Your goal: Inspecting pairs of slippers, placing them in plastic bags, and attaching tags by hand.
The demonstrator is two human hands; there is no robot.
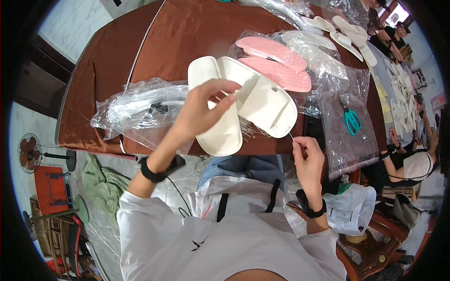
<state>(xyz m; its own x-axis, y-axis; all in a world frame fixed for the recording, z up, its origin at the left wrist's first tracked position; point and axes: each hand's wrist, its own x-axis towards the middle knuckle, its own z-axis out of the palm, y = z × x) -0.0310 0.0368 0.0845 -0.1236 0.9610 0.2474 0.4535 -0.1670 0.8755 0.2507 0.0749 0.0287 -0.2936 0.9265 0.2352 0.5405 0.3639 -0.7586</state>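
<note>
Two white slide slippers lie side by side on the brown-covered table in front of me. My left hand (205,107) hovers over the left slipper (219,133), thumb and forefinger apart with nothing visible between them. The right slipper (267,100) lies at a slant, its strap end towards me. By that end my right hand (308,154) pinches a thin whitish strand (291,136) between thumb and fingertips. The strand's far end reaches the slipper's edge; whether it passes through cannot be seen. Several thin white strands (253,130) lie between the slippers.
Clear plastic wrapping (140,105) lies left. Pink slippers (276,72) rest on plastic bags behind. Teal-handled scissors (352,122) lie on a clear bag (337,150) at right. More white slippers (349,35) are at the far right, with people beyond. A fan (30,152) stands left.
</note>
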